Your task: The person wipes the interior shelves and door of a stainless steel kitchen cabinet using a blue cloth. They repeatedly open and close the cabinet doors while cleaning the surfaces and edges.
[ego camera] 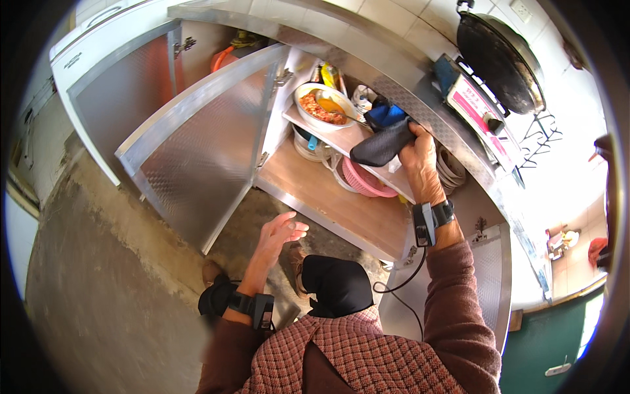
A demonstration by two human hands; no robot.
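Note:
My right hand [417,157] grips a dark, elongated pouch-like item [381,144] at the front of the cabinet shelf [327,136]. Left of it on that shelf stands a white bowl [325,124] of red chopped food, with a ladle [330,105] resting in it. A blue and black bundle [386,115] lies just behind the dark item. Below the shelf are a pink plastic basket [366,180] and a pale container [307,147]. My left hand [279,234] hovers over the floor in front of the cabinet, fingers apart, with nothing in it.
An open cabinet door [206,143] stands to the left, and another [485,280] is open at the right. The countertop edge [393,93] runs above the shelf. Stacked bowls [449,170] sit inside at the right. A black wok [497,64] is above the counter. A cable hangs from my right wrist.

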